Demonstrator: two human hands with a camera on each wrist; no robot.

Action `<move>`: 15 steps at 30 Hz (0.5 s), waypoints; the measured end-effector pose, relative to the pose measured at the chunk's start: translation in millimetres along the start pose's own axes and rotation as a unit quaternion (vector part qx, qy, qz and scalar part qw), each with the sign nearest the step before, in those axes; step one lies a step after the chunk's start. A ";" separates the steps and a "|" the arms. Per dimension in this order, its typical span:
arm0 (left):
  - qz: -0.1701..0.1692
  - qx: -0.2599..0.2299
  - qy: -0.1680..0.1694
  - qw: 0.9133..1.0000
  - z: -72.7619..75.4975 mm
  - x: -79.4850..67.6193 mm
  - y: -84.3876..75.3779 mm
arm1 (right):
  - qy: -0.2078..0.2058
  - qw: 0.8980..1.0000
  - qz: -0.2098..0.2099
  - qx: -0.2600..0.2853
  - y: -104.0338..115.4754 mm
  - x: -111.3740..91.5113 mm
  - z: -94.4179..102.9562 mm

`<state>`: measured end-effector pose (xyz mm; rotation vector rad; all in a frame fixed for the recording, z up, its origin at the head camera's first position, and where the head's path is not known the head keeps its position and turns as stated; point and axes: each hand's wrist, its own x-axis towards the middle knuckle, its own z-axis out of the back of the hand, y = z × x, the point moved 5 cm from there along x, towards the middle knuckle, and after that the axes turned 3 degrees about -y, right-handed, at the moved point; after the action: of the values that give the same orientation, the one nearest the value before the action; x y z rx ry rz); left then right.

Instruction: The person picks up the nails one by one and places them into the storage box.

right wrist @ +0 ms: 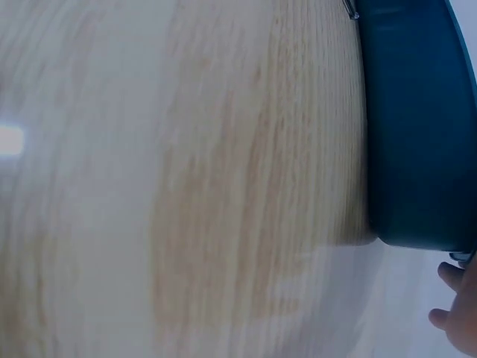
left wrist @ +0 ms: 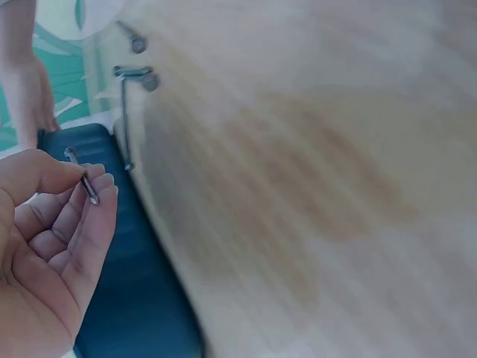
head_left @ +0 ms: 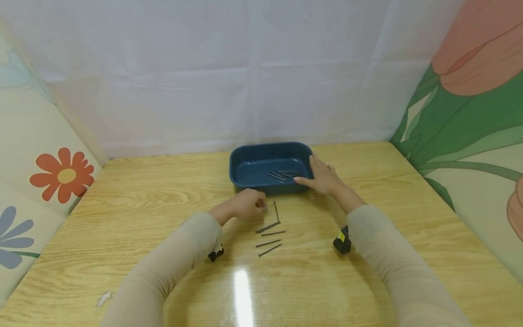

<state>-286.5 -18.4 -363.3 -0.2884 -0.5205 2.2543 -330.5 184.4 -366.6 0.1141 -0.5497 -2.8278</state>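
Note:
My left hand (head_left: 248,203) pinches a nail (left wrist: 84,177) between thumb and fingers, just in front of a dark blue plastic bin (head_left: 271,189). In the left wrist view the nail slants, its tip pointing down. My right hand (head_left: 324,178) rests at the bin's right end, fingers extended along the side wall and thumb over the front rim. Several dark nails (head_left: 284,175) lie inside the bin, toward its right. More nails (head_left: 270,250) lie on the table in front, roughly in a column; one nail (head_left: 276,212) points lengthwise toward the bin.
The wood-patterned table (head_left: 163,190) reaches back to a white cloth (head_left: 184,91). Flower-printed panels (head_left: 482,136) stand at both sides. A small white scrap (head_left: 104,298) is at the front left. Black wrist cameras (head_left: 342,240) sit under both sleeves.

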 end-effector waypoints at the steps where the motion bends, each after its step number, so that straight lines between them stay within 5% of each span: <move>1: 0.005 -0.011 -0.002 1.000 2.3 -0.4 0.0 | -0.002 1.000 0.001 0.002 -0.1 -0.3 -0.3; 15: 0.046 -0.105 -0.024 0.993 27.8 6.0 2.1 | -0.006 1.000 0.007 0.004 -2.4 0.6 -1.5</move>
<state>-302.0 -22.8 -339.8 -0.3719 -0.7861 2.3035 -331.4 185.9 -368.9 0.0956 -0.5621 -2.8149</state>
